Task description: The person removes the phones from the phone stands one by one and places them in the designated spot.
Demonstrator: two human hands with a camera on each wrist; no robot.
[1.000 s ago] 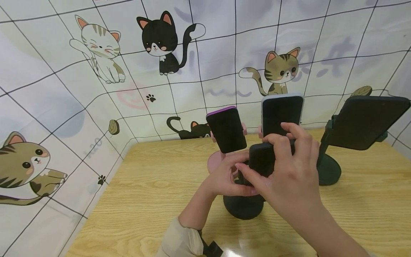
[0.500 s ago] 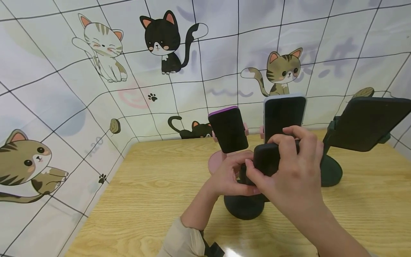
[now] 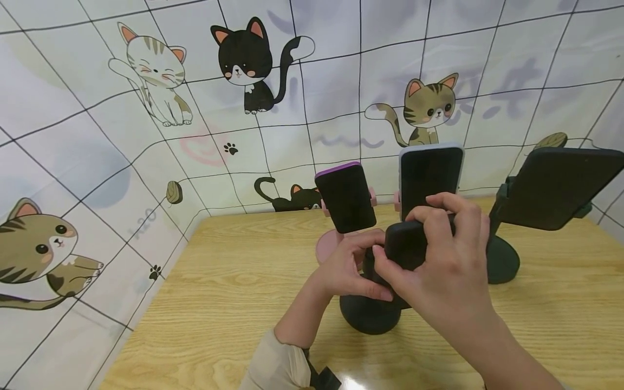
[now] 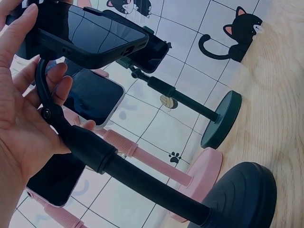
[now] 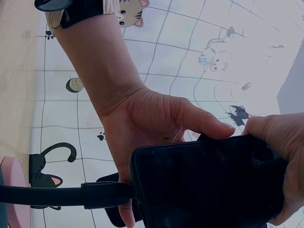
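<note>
My right hand (image 3: 450, 265) grips the phone (image 3: 405, 246); left hand (image 3: 341, 271), beside it, holds the stand (image 4: 152, 185). Steady, keep it square!

Showing nothing surely readable: on the wall sheet (image 3: 273, 141), carrying faint slanting characters (image 3: 142, 223) towards the left, looking too pale to make out, and blurred purple strokes (image 3: 523, 70) at upper right, likewise defying reading.

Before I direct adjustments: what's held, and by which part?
Right grip: black rectangular phone, by its edges. Left grip: black round-based stand, at its upper end.
</note>
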